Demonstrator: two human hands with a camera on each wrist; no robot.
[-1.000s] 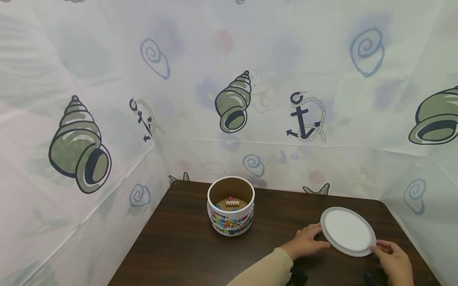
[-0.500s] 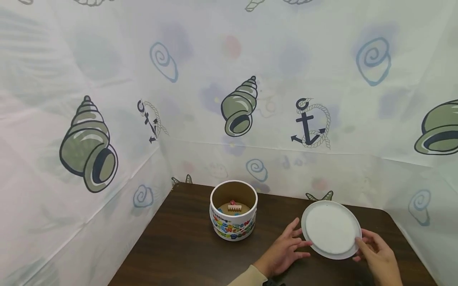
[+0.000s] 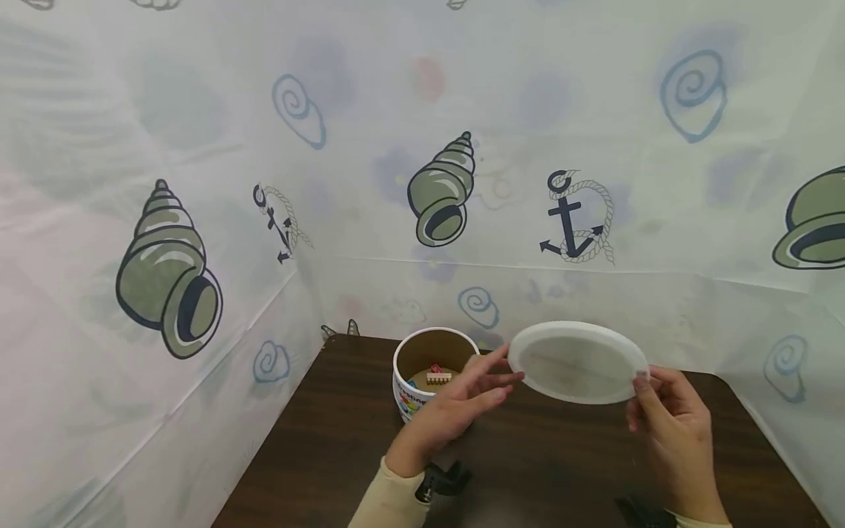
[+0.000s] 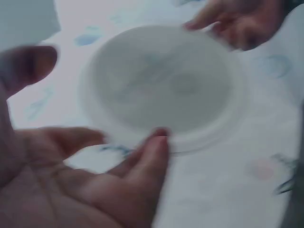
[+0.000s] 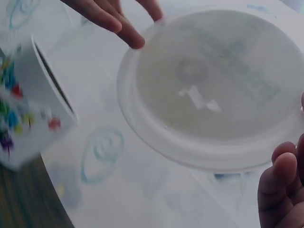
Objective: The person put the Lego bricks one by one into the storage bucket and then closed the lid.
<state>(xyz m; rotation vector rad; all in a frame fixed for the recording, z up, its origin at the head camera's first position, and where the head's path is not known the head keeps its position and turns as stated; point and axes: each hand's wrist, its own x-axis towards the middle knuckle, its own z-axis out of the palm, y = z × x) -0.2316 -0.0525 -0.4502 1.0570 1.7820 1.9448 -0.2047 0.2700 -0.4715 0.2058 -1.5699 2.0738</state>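
A round, pale translucent lid (image 3: 577, 363) is raised off the table in the head view, tilted so its broad face is towards me. My right hand (image 3: 676, 425) pinches its right edge between thumb and fingers. At the opposite edge, the fingertips of my left hand (image 3: 449, 411) touch the rim, fingers extended. Both wrist views show the lid (image 4: 166, 80) between the hands, blurred in the left one. Behind my left hand stands a white bucket (image 3: 404, 396) with colourful print, open at the top and partly hidden. Inside it lie a beige comb-like toy piece (image 3: 439, 378) and a few coloured pieces.
The dark wooden table (image 3: 317, 455) carries the bucket towards its back left. White cloth (image 3: 356, 198) printed with shells and anchors hangs behind and along both sides. Dark straps (image 3: 444, 480) circle the wrists.
The lid has risen from the table and moved left towards the bucket, tilting up. Both hands have travelled with it, and my left hand now partly covers the bucket.
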